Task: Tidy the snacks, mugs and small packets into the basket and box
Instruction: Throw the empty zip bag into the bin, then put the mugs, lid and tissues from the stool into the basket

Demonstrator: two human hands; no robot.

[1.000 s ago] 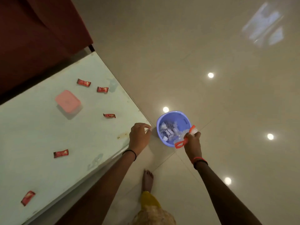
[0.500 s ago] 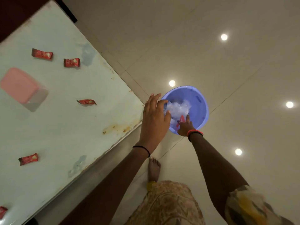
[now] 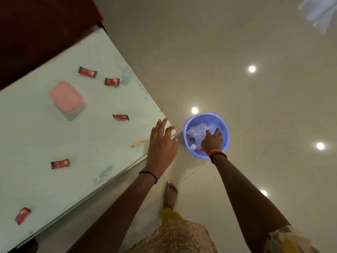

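Note:
A blue plastic basket (image 3: pixel 225 129) stands on the floor beside the table corner, with crumpled clear wrappers (image 3: pixel 197 131) inside. My right hand (image 3: pixel 212 141) reaches down into it, fingers curled over the wrappers; a scrap of a red-and-white packet (image 3: pixel 196 148) shows under the palm. My left hand (image 3: pixel 162 143) hovers over the table corner, fingers spread, holding nothing. Several red snack packets lie on the pale table (image 3: pixel 36 136), such as one near the middle (image 3: pixel 120 117) and two at the far side (image 3: pixel 87 71) (image 3: pixel 112 81). A pink-lidded box (image 3: pixel 65 96) stands among them.
A dark red sofa (image 3: pixel 36 33) backs the table's far edge. Glossy beige floor tiles with light reflections stretch to the right. My bare foot (image 3: pixel 170 194) is on the floor just below the table corner, close to the basket.
My right hand has pushed deeper into the basket and the red packet is now mostly hidden under it. My left hand stayed over the table corner, fingers spread. The camera pulled back.

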